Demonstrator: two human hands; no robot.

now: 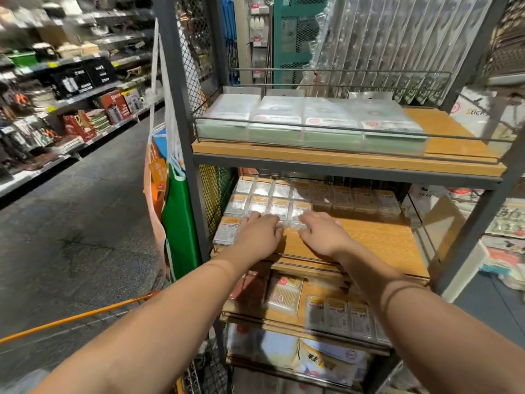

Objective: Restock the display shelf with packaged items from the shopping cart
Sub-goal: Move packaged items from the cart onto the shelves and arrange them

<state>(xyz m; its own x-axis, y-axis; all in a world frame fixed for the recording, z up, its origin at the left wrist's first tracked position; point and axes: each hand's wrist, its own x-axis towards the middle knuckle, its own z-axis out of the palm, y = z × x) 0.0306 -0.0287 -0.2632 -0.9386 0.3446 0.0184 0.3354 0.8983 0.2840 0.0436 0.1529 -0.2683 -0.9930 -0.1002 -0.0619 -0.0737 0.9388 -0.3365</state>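
Both hands are lying flat, fingers spread: left hand (260, 233) and right hand (324, 233) are pressing clear packs (279, 213) on the middle shelf (377, 240). Packs are looking light, rigid, slick; I'd grip by side edges.

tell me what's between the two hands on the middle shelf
In the head view, between the left hand and right hand lies bare wooden shelf; by the fingertips, clear packets.

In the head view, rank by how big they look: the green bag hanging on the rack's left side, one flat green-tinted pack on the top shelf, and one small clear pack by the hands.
1. Green bag
2. Flat green-tinted pack
3. Small clear pack

The bag hangs nearer the camera, which may exaggerate its lead.
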